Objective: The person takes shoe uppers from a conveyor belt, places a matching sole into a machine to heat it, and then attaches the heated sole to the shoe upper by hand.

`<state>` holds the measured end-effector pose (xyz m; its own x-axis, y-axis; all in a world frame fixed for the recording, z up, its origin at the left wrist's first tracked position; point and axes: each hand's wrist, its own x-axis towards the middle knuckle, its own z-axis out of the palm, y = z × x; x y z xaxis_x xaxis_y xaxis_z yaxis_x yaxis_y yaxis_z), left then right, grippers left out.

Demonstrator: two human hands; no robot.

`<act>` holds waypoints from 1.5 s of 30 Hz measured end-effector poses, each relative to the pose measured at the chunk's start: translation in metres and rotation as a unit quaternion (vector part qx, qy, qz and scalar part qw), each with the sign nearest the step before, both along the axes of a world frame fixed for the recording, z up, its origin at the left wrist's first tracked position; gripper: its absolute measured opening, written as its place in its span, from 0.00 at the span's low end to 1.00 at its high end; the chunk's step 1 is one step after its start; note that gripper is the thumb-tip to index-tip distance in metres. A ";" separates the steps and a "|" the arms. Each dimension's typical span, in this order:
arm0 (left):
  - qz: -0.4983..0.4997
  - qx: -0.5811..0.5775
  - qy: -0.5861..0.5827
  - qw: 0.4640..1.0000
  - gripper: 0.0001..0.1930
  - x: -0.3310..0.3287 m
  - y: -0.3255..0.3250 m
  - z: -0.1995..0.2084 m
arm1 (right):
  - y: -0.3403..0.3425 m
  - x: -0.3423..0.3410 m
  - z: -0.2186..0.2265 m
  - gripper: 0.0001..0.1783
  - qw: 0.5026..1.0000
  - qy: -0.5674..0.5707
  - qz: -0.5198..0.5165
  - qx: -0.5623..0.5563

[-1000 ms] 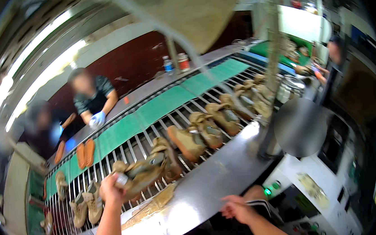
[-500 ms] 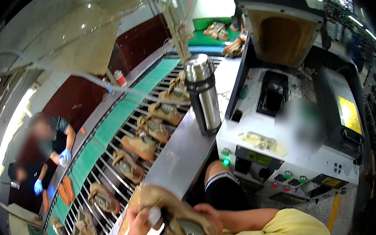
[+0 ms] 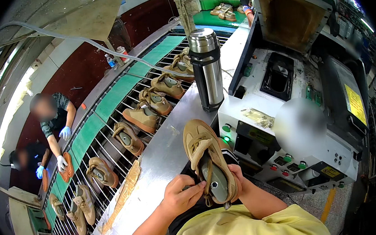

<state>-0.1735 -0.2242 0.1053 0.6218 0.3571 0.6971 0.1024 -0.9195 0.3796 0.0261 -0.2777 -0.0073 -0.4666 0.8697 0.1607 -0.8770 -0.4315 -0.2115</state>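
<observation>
A tan lace-up shoe [image 3: 197,137] is held over my lap, toe pointing away, with a grey-green last [image 3: 218,183] filling its opening. My right hand [image 3: 239,182] is wrapped round the right side of the collar near the heel. On the left side, my left hand [image 3: 184,192] is closed, thumb and finger pinched against the collar beside the hanging lace [image 3: 209,175]. Whether those fingertips have the lace or the collar edge is hard to tell. Part of the heel lies close to my yellow shirt.
A bar-and-belt conveyor [image 3: 104,146] on the left carries several tan shoes. A steel flask [image 3: 207,77] stands on the metal ledge [image 3: 166,153]. To my right is a machine [image 3: 254,120] with its lid raised. Across the conveyor, a co-worker's gloved hand [image 3: 62,163] touches an orange sole [image 3: 68,170].
The shoe has swung from tilted left to toe-away, more central. My left hand has shifted from beside the shoe, near something white, to its collar. Across the conveyor, the co-worker's hand has reached the sole.
</observation>
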 end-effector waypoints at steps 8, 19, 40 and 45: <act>-0.163 -0.247 0.134 0.946 0.08 -0.012 0.017 0.019 | -0.002 -0.007 -0.036 0.39 1.000 -0.020 0.000 -0.024; 0.026 -0.618 -0.021 0.786 0.16 -0.014 0.100 -0.032 | -0.016 -0.004 -0.021 0.32 0.992 -0.070 0.072 -0.074; 0.178 -0.663 -0.042 0.726 0.08 -0.053 0.112 -0.156 | -0.067 0.065 0.030 0.37 0.983 -0.062 -0.148 -0.088; 0.393 -0.362 -0.068 0.843 0.05 -0.144 0.104 -0.244 | -0.054 0.183 0.036 0.36 0.920 -0.127 -0.357 -0.096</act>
<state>-0.3176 -0.1204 -0.1392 -0.0726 0.9835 0.1656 0.4819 -0.1108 0.8692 0.2089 -0.3313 0.0288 0.2344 0.9701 -0.0634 -0.8838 0.1855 -0.4295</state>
